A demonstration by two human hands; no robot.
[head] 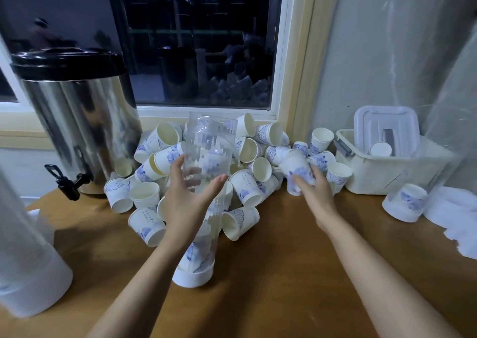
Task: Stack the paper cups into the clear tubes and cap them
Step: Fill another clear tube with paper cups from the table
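Note:
A clear tube (206, 141) stands tilted on the wooden table (271, 260), its white base cap (192, 277) on the tabletop and a cup inside at the bottom. My left hand (191, 198) holds the tube at mid-height, fingers and thumb wrapped round it. Behind it lies a heap of white paper cups with blue print (247, 162) against the window sill. My right hand (313, 185) grips one cup (296, 170) at the heap's right side; the cup is blurred.
A steel drinks urn (80, 115) with a black tap stands at back left. Another capped clear tube (28, 268) is at the near left, a third (410, 201) at right. A white plastic bin (387, 164) sits against the right wall.

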